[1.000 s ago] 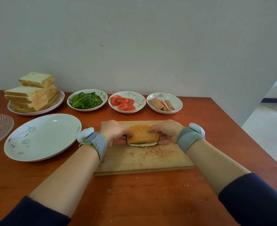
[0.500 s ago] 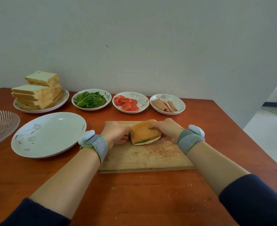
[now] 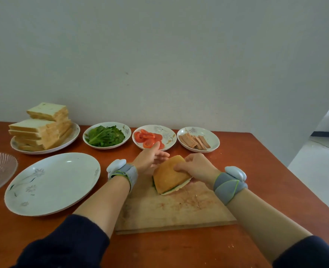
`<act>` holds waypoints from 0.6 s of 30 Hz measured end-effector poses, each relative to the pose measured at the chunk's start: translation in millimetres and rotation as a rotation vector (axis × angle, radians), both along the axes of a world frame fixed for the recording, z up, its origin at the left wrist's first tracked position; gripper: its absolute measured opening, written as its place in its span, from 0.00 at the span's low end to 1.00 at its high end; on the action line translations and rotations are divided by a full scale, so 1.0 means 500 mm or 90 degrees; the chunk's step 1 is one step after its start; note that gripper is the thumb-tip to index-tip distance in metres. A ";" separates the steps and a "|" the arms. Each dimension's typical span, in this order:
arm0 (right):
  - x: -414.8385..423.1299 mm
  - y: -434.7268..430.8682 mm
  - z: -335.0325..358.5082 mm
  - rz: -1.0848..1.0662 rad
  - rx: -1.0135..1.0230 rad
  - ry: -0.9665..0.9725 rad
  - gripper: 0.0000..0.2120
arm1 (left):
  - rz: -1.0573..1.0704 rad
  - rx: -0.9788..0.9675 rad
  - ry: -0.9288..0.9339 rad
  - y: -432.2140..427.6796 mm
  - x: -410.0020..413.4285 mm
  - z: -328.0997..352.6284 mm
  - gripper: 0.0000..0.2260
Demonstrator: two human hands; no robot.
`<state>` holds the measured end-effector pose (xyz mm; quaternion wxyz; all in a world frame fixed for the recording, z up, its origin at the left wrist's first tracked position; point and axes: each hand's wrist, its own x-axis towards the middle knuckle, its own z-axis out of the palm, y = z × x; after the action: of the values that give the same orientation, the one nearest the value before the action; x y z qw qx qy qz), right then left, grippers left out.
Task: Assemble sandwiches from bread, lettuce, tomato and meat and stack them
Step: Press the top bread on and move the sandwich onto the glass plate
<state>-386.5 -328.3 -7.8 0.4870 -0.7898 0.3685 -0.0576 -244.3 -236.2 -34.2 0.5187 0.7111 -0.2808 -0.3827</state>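
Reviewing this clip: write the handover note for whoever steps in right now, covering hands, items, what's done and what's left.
Right hand grips the sandwich, tilted over the cutting board. Left hand is open beside it, fingers straight.
Along the back: bread, lettuce, tomato, meat. The large plate sits left of the board.
Done: one sandwich assembled.
Left: probably set it on the large plate, build more, stack them.

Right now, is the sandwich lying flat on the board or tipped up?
Tipped up: the right hand grips the sandwich, far edge raised, near edge down by the cutting board.
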 end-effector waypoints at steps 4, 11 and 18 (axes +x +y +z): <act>0.002 -0.003 0.002 0.014 -0.011 -0.004 0.20 | -0.037 0.039 -0.002 -0.021 0.007 0.012 0.33; 0.003 -0.010 -0.002 0.000 -0.001 -0.017 0.20 | -0.135 0.135 -0.089 -0.043 0.031 0.007 0.36; 0.001 -0.017 0.018 0.012 -0.011 -0.025 0.16 | -0.137 0.153 -0.106 -0.049 0.037 0.008 0.33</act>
<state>-386.1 -336.7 1.1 0.4878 -0.7961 0.3509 -0.0713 -225.8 -260.8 -30.0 0.3608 0.7629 -0.3498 -0.4067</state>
